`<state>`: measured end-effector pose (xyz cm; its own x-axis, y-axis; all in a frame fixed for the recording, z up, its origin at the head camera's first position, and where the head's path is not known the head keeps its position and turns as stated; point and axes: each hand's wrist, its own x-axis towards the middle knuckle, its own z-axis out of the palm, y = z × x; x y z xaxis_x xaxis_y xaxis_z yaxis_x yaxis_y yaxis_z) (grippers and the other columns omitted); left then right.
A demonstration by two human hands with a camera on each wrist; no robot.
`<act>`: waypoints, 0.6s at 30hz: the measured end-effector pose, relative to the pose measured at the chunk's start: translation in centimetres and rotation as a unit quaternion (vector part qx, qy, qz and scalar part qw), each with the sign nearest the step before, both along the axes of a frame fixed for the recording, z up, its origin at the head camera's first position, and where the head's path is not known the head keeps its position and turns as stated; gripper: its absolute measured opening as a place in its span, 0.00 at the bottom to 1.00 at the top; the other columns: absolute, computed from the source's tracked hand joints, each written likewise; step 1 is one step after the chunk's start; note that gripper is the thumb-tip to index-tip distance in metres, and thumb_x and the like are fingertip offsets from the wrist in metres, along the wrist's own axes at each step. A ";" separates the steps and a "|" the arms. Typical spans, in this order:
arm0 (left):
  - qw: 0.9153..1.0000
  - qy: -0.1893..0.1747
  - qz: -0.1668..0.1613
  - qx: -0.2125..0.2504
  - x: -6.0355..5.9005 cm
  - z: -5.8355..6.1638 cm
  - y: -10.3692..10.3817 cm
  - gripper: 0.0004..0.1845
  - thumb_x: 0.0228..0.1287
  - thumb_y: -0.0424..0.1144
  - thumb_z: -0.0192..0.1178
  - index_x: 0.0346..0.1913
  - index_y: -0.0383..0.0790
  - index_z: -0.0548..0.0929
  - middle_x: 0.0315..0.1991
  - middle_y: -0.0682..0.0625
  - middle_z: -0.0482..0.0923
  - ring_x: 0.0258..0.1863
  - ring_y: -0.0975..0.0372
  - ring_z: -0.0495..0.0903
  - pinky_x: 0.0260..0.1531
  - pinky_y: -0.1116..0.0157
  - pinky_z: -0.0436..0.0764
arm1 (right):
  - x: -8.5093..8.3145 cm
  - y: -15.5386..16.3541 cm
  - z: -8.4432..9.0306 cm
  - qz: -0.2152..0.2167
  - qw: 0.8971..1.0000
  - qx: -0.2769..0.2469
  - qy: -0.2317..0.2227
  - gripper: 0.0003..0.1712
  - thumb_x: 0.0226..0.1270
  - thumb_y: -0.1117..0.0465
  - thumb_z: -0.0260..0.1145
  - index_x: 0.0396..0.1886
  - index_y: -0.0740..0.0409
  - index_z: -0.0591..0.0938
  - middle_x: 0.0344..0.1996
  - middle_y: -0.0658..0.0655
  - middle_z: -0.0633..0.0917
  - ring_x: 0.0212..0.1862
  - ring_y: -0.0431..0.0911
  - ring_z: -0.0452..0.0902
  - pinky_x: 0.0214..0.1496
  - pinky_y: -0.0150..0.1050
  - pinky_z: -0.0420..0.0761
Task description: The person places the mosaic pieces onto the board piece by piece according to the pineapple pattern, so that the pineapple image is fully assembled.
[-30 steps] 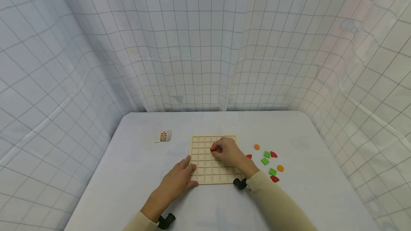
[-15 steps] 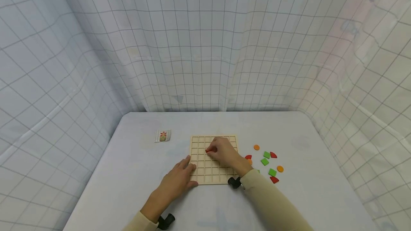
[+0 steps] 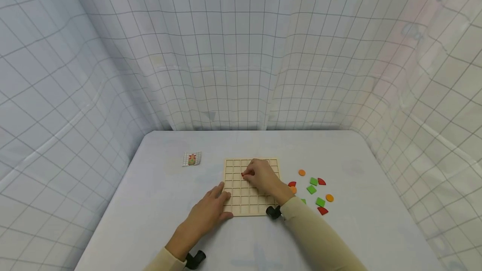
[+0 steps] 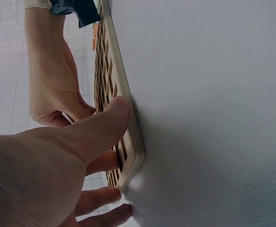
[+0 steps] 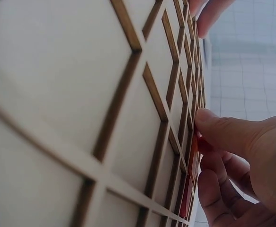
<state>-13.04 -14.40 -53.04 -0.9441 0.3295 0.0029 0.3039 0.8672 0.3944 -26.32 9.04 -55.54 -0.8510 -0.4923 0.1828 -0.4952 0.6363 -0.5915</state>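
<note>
Right hand (image 3: 263, 177) pinches red piece (image 3: 243, 174) into a cell; left hand (image 3: 208, 211), fingers flat, steadies grid board (image 3: 241, 204) vs. sliding.

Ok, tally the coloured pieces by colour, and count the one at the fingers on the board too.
Red pieces: 4, including the red piece pinched by the right hand on the grid board
Green pieces: 4, one half hidden by the sleeve
Orange pieces: 3, one partly hidden
Total: 11

Bright, even light; wide-angle bending at edges.
</note>
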 end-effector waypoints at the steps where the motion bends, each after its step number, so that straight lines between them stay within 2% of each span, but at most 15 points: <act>1: 1.000 -0.001 0.000 -0.001 0.0 0.0 0.0 0.32 0.69 0.51 0.84 0.68 0.37 0.87 0.85 0.28 0.73 0.76 0.33 0.83 0.58 0.37 0.93 | 0.0 0.0 0.0 -0.001 1.000 0.000 -0.002 0.03 0.80 0.61 0.81 0.44 0.54 1.00 0.47 0.52 0.93 0.46 0.41 0.87 0.49 0.36 0.89; 9: 1.000 0.000 -0.001 0.000 0.0 -0.3 0.0 0.32 0.69 0.51 0.84 0.68 0.37 0.87 0.85 0.28 0.73 0.76 0.32 0.83 0.58 0.36 0.93 | 0.3 0.3 0.8 0.001 0.999 -0.004 -0.032 0.04 0.80 0.63 0.81 0.46 0.54 1.00 0.51 0.53 0.95 0.50 0.45 0.91 0.54 0.43 0.93; 13: 1.000 0.005 -0.003 0.004 0.1 -0.3 -0.1 0.33 0.68 0.50 0.85 0.68 0.37 0.87 0.85 0.28 0.73 0.75 0.32 0.83 0.57 0.36 0.93 | 0.4 0.3 0.8 -0.003 1.000 0.001 -0.030 0.04 0.80 0.63 0.80 0.47 0.53 1.00 0.51 0.52 0.95 0.51 0.46 0.91 0.55 0.46 0.93; 18: 1.000 0.003 -0.001 0.004 0.2 -0.2 -0.1 0.33 0.68 0.50 0.85 0.68 0.37 0.87 0.85 0.28 0.73 0.76 0.32 0.83 0.57 0.35 0.93 | 0.4 0.3 0.6 -0.007 1.000 0.006 -0.021 0.04 0.80 0.62 0.81 0.46 0.53 1.00 0.51 0.52 0.94 0.50 0.45 0.91 0.54 0.44 0.93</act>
<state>-12.88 -14.52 -53.23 -0.9432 0.3319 0.0120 0.3088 0.8631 0.3995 -25.93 9.31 -54.89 -0.8642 -0.4829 0.1413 -0.4619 0.6501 -0.6033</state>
